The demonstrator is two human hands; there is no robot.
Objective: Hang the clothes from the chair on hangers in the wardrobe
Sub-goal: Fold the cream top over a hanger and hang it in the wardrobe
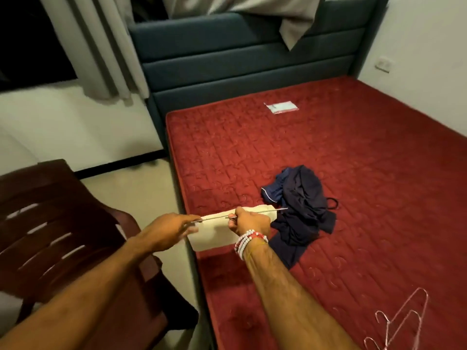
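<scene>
A thin metal hanger [273,211] is held edge-on above the near left corner of the red mattress [353,178]. My left hand [166,229] pinches its left end and my right hand [250,222], with bead bracelets at the wrist, grips its middle. A cream garment [214,236] hangs below the hanger, partly hidden by both hands. A crumpled pile of dark navy clothes [300,210] lies on the mattress just right of my right hand. Wire hangers [401,322] lie on the mattress at the lower right. The dark brown plastic chair [55,223] stands at the left.
A blue padded headboard [240,61] stands behind the mattress, with grey cloth draped over its top. A small clear packet [281,107] lies on the far part of the mattress. Grey curtains [101,46] hang at the upper left. A strip of pale floor runs between chair and bed.
</scene>
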